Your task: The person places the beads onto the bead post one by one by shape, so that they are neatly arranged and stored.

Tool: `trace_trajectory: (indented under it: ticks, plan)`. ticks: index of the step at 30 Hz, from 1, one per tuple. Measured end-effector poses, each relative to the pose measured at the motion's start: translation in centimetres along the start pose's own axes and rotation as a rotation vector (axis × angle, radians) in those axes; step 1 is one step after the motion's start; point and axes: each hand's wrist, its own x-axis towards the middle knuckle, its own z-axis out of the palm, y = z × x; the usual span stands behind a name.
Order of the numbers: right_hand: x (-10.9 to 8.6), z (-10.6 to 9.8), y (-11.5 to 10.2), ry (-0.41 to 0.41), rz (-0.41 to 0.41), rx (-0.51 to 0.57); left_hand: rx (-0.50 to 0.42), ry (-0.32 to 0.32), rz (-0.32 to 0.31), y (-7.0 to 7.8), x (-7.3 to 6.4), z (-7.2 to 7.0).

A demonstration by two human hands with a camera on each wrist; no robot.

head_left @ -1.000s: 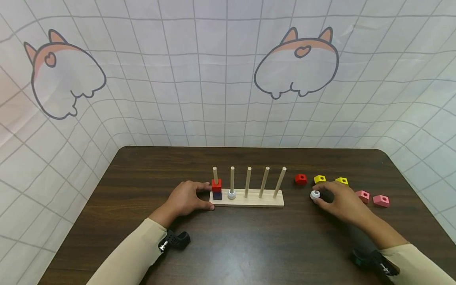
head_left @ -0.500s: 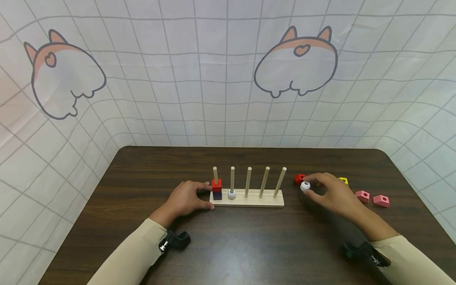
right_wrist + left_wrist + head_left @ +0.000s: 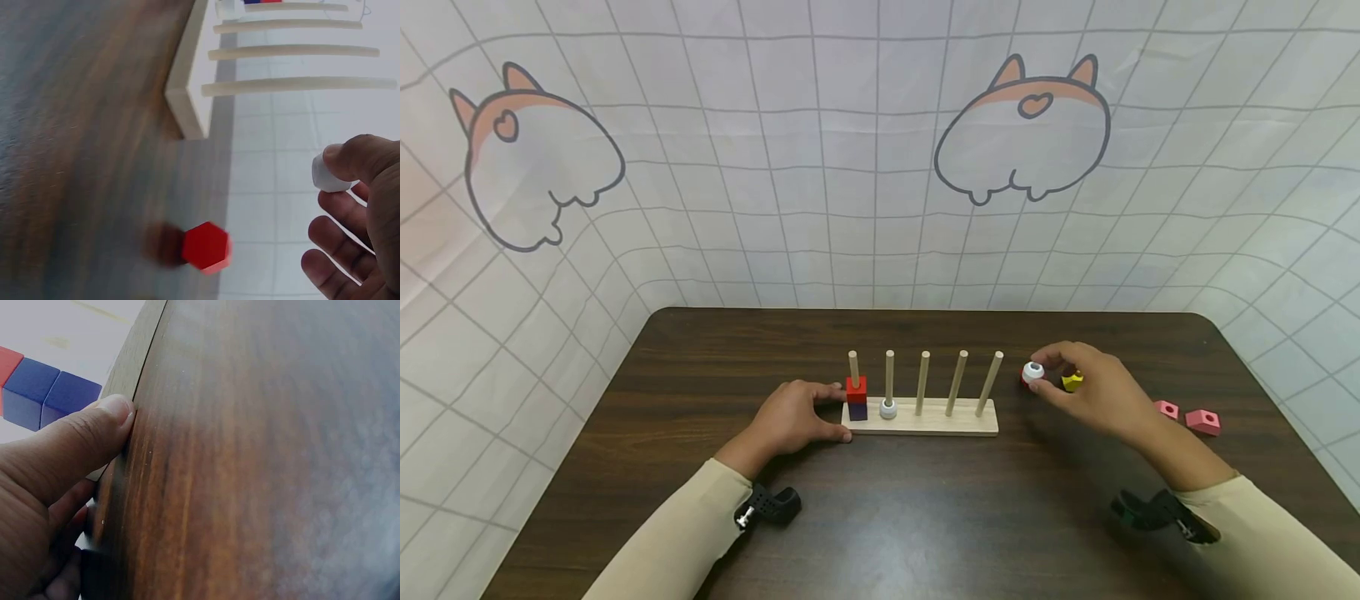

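Observation:
My left hand (image 3: pixel 793 417) grips the left end of a wooden peg board (image 3: pixel 940 426), thumb on its front edge; the left wrist view shows the thumb (image 3: pixel 81 440) there. A red block (image 3: pixel 856 390) sits above dark blue blocks (image 3: pixel 50 394) on the leftmost peg. One white bead (image 3: pixel 888 409) is at the foot of the second peg. Thumb and forefinger of my right hand (image 3: pixel 1105 392) pinch another white bead (image 3: pixel 1033 372), raised right of the board. In the right wrist view this bead (image 3: pixel 328 177) hangs clear of a red block (image 3: pixel 206 247).
Three pegs (image 3: pixel 957 385) on the right of the board are bare. A yellow block (image 3: pixel 1072 382) shows partly behind the right hand. Two pink blocks (image 3: pixel 1202 422) lie farther right on the dark table (image 3: pixel 880 517). A patterned white cloth (image 3: pixel 775 167) stands behind.
My right hand has lifted the white bead and moved it left and away from me, over the red block. The left hand and peg board have stayed put.

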Motion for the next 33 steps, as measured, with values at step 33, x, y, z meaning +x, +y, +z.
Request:
trace_trajectory:
  ticks: [33]
  plan:
    - [4.2, -2.3, -5.2, 0.085, -0.109, 0.166, -0.002, 0.001, -0.009, -0.1, 0.2, 0.0]
